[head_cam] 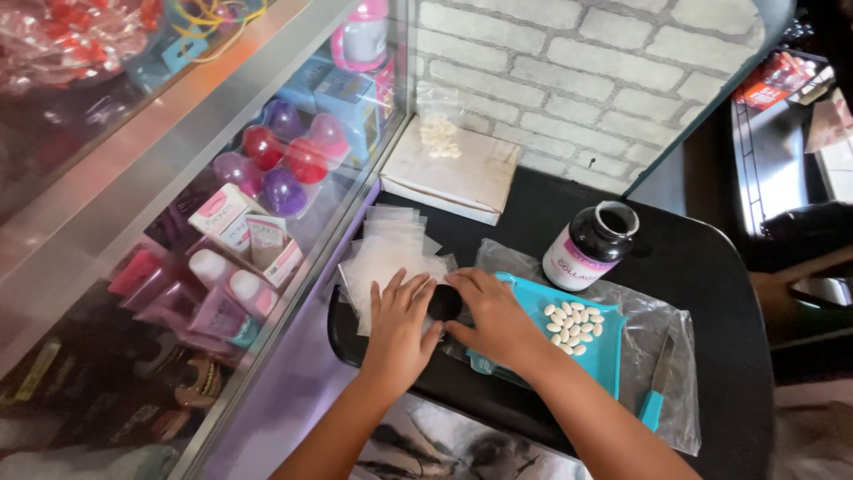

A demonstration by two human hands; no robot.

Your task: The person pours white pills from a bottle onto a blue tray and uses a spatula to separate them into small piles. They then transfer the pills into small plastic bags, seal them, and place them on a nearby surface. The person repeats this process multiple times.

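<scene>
Both hands press flat, fingers spread, gripping nothing: left hand [398, 324] on small clear plastic bags [386, 253], right hand [493, 316] on a teal plastic tray [604, 351]. The tray's long axis runs across the black tabletop [711, 267], white oval tablets [573, 324] at its middle.

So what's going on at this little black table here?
A person is working with both bare hands at a black table. The left hand and right hand rest on a pile of small clear plastic bags, fingers together as if picking one up. Beside them a teal tray holds a small heap of white pills. An open dark pill bottle stands behind it, and a bag of pills lies on a white box.
</scene>
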